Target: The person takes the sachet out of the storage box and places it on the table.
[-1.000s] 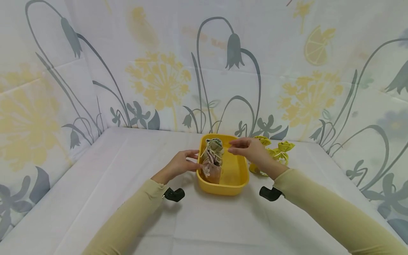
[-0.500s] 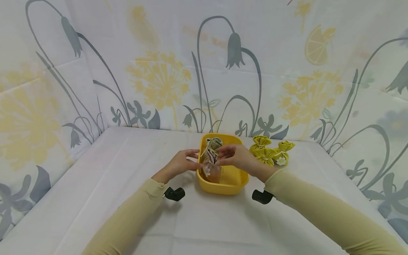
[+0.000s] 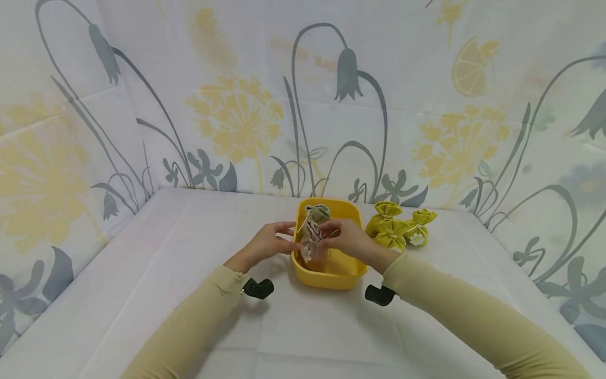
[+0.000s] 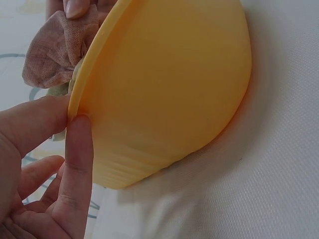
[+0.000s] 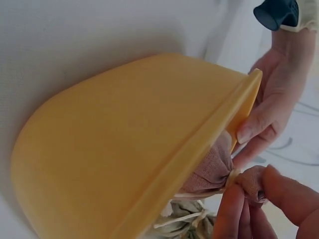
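A yellow plastic tub [image 3: 325, 282] stands on the white cloth. My left hand [image 3: 265, 243] pinches its left rim between thumb and fingers, as the left wrist view shows up close. Inside, along the tub's left side, sits a dusty-pink drawstring pouch [image 5: 213, 167] with a white flower on it. My right hand [image 3: 351, 241] reaches over the tub and pinches this pouch by its gathered top, just above the tie. Behind it in the tub is a grey-green pouch [image 3: 320, 211] with a pale cord, partly hidden.
Several lime-green drawstring pouches [image 3: 392, 232] cluster on the cloth to the right of the tub, one bearing a white flower [image 3: 417, 239]. A flower-printed curtain [image 3: 241, 116] rises behind the table. Each wrist carries a black camera mount [image 3: 258, 288].
My right hand has moved left from above the tub's right side to the pink pouch and now pinches its top. The left hand keeps its place on the rim.
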A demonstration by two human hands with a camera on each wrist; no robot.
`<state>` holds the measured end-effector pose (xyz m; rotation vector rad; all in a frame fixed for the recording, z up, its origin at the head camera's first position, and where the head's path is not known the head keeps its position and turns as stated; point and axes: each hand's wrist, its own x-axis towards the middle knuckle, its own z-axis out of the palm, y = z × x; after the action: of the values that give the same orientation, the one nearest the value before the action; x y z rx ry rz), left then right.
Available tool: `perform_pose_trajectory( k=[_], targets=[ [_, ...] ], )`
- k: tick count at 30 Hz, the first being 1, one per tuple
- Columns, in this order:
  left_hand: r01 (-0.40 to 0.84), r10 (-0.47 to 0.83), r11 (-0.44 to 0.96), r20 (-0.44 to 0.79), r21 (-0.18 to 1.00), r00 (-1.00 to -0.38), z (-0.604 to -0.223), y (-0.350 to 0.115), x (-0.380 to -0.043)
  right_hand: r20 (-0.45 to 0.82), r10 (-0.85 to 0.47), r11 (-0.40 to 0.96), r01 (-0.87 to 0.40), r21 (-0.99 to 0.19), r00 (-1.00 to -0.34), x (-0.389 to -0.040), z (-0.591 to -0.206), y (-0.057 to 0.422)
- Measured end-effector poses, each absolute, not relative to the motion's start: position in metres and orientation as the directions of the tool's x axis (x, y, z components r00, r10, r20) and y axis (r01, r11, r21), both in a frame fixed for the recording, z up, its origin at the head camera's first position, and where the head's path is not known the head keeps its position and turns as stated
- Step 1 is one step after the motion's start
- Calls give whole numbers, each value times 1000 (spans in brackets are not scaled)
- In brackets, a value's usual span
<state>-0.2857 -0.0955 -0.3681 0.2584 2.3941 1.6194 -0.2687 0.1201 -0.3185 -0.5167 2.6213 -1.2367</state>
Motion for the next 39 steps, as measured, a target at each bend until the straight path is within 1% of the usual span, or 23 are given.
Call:
perform_pose_trajectory(
  k=[4,9,19,25,32,39],
  targets=[
    [7,280,356,-99,934,-955,-368,-96,-285,-41,-399,580,-218,-785,-916,-270,-319,120],
    [5,282,359,-104,933,-954,-369,-96,-285,-53,-430,516,-197,-834,-901,-272,-320,122],
    [16,282,355,-91,935,-955,-370,-95,-285,-45,-421,448,-165,-879,-906,-276,-318,131],
    [12,277,374,-99,928,-956,-370,-94,-286,15,-395,414,-192,-890,-919,-274,-320,138],
    [5,275,360,-101,933,-956,-369,-95,-286,96,-324,423,-235,-875,-941,-264,-315,142],
    [5,276,364,-103,931,-956,-367,-96,-286,171,-266,371,-265,-890,-948,-255,-308,149]
  ],
)
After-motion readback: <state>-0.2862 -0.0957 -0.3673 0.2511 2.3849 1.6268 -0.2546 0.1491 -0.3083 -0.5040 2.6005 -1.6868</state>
